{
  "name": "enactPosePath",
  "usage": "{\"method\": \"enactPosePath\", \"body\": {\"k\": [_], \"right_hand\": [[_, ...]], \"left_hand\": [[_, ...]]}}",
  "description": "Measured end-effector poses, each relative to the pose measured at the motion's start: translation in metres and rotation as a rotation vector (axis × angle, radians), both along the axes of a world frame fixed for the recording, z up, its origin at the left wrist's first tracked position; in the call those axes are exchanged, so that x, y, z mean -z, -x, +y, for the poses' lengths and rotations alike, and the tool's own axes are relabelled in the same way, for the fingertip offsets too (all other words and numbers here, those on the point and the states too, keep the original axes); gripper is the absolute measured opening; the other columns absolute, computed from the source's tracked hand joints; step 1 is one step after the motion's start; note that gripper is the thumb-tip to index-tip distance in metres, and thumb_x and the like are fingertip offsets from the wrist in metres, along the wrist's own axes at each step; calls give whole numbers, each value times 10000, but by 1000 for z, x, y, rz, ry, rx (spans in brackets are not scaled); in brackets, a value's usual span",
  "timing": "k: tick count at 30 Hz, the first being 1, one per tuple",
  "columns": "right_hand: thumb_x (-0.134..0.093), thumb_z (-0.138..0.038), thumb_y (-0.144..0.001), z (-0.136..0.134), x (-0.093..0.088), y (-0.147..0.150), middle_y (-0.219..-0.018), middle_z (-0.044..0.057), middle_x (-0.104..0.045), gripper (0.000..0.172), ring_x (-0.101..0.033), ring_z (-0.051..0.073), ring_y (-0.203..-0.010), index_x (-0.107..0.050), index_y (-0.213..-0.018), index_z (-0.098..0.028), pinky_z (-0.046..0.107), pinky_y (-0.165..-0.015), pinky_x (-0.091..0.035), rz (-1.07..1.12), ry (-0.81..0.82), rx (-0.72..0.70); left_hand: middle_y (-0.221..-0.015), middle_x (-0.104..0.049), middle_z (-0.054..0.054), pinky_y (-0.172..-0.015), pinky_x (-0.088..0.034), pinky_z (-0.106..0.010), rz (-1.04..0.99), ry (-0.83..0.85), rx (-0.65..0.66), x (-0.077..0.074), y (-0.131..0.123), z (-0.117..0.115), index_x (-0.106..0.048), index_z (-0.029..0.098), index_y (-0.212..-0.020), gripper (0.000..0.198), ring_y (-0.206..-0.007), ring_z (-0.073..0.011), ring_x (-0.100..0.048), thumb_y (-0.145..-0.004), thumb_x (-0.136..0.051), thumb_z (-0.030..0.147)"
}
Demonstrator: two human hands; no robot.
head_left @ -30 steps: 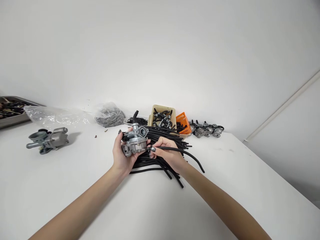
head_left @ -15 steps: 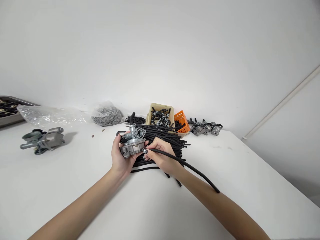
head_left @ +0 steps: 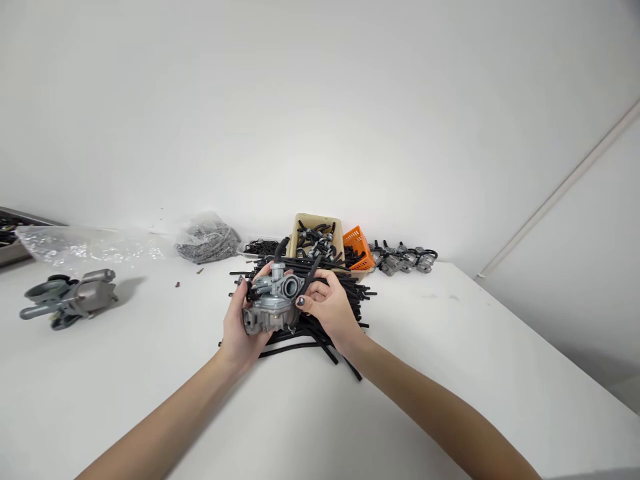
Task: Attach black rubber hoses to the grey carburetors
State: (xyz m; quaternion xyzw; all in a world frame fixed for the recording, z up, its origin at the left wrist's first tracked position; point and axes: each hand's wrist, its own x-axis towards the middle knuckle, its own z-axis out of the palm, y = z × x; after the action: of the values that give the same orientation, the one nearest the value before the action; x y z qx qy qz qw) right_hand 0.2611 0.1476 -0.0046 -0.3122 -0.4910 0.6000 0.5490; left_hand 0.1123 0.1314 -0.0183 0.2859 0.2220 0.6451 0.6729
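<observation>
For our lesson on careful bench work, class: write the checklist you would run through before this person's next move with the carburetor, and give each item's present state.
1. Left hand grips the carburetor: ok, its fingers wrap the left side.
2. Right hand steadies the carburetor: ok, its thumb rests on the right side.
3. Short black hose seated on a fitting: cannot tell, its lower end is hidden by the fingers.
4. Carburetor lifted off the pile of black hoses: cannot tell, since the hands cover the gap.
5. Pile lying wholly on the table: ok.
6. Beige bin and orange basket upright behind the pile: ok.
</observation>
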Motion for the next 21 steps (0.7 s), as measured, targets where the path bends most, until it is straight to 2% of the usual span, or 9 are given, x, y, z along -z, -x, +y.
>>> {"method": "enactPosePath", "body": {"k": [3,5,10,14,16,21], "right_hand": [[-857,-216,-530,-6,-4,3,-691,-71,-609,798,-604,129,-618,-353,-1149,-211,253,-598,-512,56,9,40],[-845,-212,-546,-9,-5,4,-681,-81,-602,832,-598,127,-601,-311,-1185,-216,248,-578,-510,92,11,86],[-831,-166,-545,-15,-8,7,-680,-82,-600,749,-583,108,-591,-354,-1120,-224,232,-586,-505,196,5,132],[-833,-178,-555,-18,-9,8,-677,-63,-611,640,-570,105,-592,-429,-1050,-213,230,-581,-490,247,1,68],[-839,-216,-567,-19,-8,9,-682,-55,-606,601,-561,99,-604,-468,-1040,-202,227,-596,-484,282,35,62],[-847,-284,-593,-19,-5,9,-777,-19,-614,539,-550,78,-649,-553,-1030,-175,202,-618,-462,291,110,61]], "left_hand": [[-1291,-530,-100,-897,-535,-452,3,-26,2,-2,0,-1,-468,264,-1342,532,-1103,-327,-560,-882,-509,527],[-1324,-505,-93,-892,-539,-438,21,-46,-16,-6,-1,-4,-458,272,-1351,552,-1127,-330,-545,-870,-528,534],[-1354,-482,-86,-817,-573,-380,46,-82,-49,-13,-2,-14,-455,297,-1351,623,-1172,-333,-516,-817,-577,596],[-1321,-515,-59,-931,-526,-462,-19,-11,-49,-15,-3,-16,-472,322,-1335,605,-1199,-342,-494,-807,-583,596],[-1313,-523,-37,-989,-491,-464,-51,17,-65,-14,-3,-16,-485,330,-1323,590,-1220,-332,-476,-801,-599,582],[-1319,-518,-43,-991,-488,-479,-13,12,-45,-12,-1,-12,-494,305,-1318,620,-1200,-346,-490,-770,-649,552]]}}
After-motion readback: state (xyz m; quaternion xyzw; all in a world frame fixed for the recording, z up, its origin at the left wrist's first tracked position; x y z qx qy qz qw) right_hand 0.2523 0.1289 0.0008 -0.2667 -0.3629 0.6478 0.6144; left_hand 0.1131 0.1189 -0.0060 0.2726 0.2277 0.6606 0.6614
